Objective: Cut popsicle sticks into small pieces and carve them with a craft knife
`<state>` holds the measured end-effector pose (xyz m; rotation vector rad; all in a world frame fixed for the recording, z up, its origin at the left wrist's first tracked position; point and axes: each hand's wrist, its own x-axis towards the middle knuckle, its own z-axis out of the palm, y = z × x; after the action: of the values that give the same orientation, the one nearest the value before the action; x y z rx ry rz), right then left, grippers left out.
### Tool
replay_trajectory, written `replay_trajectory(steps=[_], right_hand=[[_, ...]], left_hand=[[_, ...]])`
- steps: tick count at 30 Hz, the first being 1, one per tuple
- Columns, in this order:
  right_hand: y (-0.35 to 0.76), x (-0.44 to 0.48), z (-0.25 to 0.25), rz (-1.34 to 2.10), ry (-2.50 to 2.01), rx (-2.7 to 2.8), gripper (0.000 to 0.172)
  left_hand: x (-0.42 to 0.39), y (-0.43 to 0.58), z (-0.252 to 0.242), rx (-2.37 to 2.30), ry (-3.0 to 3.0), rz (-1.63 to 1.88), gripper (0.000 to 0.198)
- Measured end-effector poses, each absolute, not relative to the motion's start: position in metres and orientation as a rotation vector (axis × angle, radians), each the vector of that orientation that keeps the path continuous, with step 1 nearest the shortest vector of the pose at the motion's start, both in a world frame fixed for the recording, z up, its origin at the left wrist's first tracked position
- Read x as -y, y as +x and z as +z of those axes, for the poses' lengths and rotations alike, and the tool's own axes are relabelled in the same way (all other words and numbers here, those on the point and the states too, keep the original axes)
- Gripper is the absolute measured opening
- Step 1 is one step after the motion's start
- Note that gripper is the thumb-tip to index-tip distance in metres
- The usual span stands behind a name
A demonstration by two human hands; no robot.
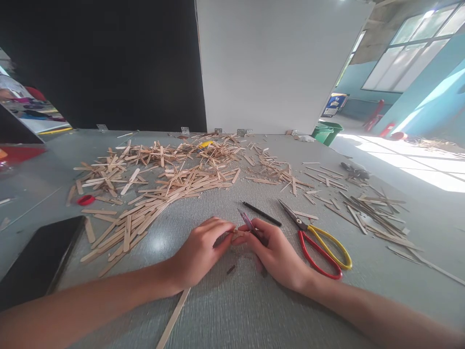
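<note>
My left hand [205,247] pinches a small piece of wooden stick [238,233] between thumb and fingertips. My right hand [274,249] meets it at the middle and is closed around a small knife [246,219], its thin blade pointing up and away; most of the handle is hidden in the palm. The fingers cover much of the wood. Just beyond the right hand lies a slim black pen-like stick [262,213]. To its right rest scissors [314,237] with one red and one yellow handle. A long wooden strip [174,317] lies below my left wrist.
Heaps of flat wooden sticks [181,186] spread across the table [218,310], with thinner strips [374,218] at right. A black phone [39,261] lies at left near a red ring [86,199]. A black and white panel [265,68] stands along the back.
</note>
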<state>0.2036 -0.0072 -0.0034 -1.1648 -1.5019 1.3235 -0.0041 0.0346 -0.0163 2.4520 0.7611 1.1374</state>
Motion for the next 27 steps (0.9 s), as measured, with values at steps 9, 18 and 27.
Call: replay_trajectory(steps=[9, 18, 27], right_hand=[[0.2049, 0.0074, -0.0032, 1.389, -1.127, 1.448, 0.026], [0.2054, 0.0078, -0.0024, 1.387, -1.132, 1.459, 0.026], [0.2045, 0.0088, -0.0001, 1.370, -1.158, 1.494, 0.025]], left_hand=[[-0.0358, -0.0062, -0.0172, -0.731, 2.482, 1.143, 0.016], [-0.0344, -0.0064, -0.0170, -0.757, 2.468, 1.104, 0.016], [-0.0346, -0.0065, -0.0165, -0.766, 2.492, 1.020, 0.018]])
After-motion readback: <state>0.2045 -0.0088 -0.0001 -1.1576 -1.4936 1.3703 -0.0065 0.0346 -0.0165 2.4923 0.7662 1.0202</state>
